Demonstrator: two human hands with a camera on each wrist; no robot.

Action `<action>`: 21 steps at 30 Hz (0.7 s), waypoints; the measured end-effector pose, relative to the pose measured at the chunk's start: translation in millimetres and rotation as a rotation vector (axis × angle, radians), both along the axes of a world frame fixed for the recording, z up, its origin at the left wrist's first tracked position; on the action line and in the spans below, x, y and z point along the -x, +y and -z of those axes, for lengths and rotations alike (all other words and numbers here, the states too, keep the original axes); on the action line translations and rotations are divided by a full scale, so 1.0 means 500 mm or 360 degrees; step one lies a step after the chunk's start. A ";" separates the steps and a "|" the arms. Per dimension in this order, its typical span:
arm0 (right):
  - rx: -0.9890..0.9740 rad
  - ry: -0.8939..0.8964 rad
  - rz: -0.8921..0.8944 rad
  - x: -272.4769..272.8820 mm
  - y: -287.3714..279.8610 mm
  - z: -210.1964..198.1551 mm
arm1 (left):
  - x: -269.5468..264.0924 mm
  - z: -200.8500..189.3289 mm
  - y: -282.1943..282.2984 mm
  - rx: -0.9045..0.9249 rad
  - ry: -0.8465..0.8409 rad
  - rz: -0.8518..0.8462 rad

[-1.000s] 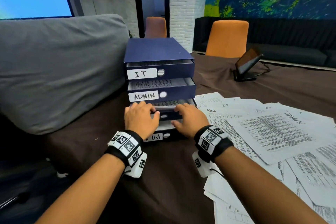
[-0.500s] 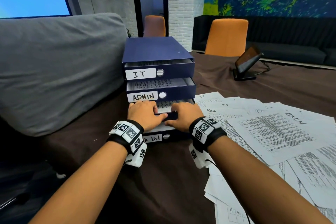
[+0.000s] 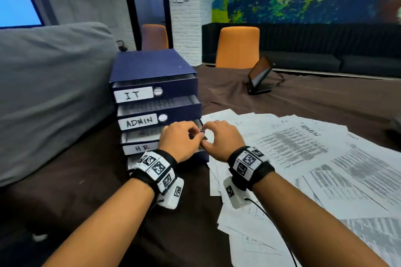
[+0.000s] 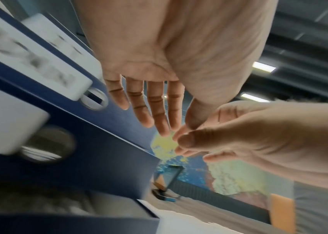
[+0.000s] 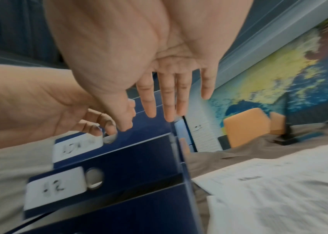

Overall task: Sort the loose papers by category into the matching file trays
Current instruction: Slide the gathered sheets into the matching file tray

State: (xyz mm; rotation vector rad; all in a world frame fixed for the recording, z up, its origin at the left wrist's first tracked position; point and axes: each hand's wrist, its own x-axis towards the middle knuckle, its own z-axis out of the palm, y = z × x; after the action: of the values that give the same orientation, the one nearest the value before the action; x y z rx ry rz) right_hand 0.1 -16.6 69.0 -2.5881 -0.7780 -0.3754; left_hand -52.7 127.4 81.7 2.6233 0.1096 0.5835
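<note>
Both hands meet in front of the blue file tray unit [image 3: 156,84], at the front right corner of the tray labelled HR [image 3: 142,148]. In the head view, the left hand [image 3: 181,144] and the right hand [image 3: 221,140] have loosely bent fingers that nearly touch; neither visibly holds a sheet. Above the HR tray sit the trays labelled ADMIN [image 3: 141,121] and IT [image 3: 133,94], each slightly drawn out with paper inside. Loose papers [image 3: 303,158] lie spread on the brown worktop [image 3: 325,102] just to the right of the unit, one marked ADMIN. A grey cushion [image 3: 50,93] stands left of the unit; a tablet on a stand [image 3: 259,76] is farther back.

From the left wrist, the left hand [image 4: 159,79] shows extended, relaxed fingers, empty, beside the blue tray fronts [image 4: 91,142]; the right hand [image 4: 249,139] approaches with curled fingertips.

From the right wrist, the right hand [image 5: 149,71] shows straight, spread fingers holding nothing, above the HR tray [image 5: 119,182]; papers [image 5: 289,197] lie at lower right, blurred.
</note>
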 end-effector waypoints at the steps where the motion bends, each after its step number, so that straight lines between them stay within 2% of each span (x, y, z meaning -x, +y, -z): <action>1: -0.0098 0.0024 0.0119 -0.002 -0.031 0.004 | -0.008 0.003 -0.027 0.0064 0.0016 0.0067; 4: -0.0702 0.0302 0.0694 -0.024 -0.141 0.010 | -0.046 0.014 -0.104 0.0252 0.0211 0.0317; 6: -0.1166 0.0682 0.1032 -0.051 -0.228 0.024 | -0.079 0.023 -0.164 0.0308 0.0387 0.0497; 8: -0.1569 0.1028 0.1269 -0.067 -0.310 0.046 | -0.107 0.032 -0.226 0.0347 0.0521 0.0657; 10: -0.1827 0.1230 0.1448 -0.069 -0.370 0.082 | -0.129 0.052 -0.285 0.0365 0.0672 0.0769; 13: -0.1988 0.1315 0.1570 -0.053 -0.428 0.110 | -0.151 0.099 -0.375 0.0322 0.0988 0.0860; 16: -0.2159 0.1368 0.1509 -0.055 -0.440 0.121 | -0.154 0.138 -0.428 0.0154 0.1164 0.0843; 18: -0.2098 0.1430 0.1480 -0.056 -0.439 0.123 | -0.151 0.144 -0.444 0.0128 0.1184 0.0823; 21: -0.1825 0.1578 0.1247 -0.061 -0.438 0.134 | -0.148 0.145 -0.444 0.0249 0.1170 0.0836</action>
State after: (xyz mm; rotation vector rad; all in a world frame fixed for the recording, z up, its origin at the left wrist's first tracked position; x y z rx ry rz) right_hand 30.4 -235.5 2.0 -1.4863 0.6634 0.2368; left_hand 21.3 -94.4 9.1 2.4285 -0.2901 -0.5472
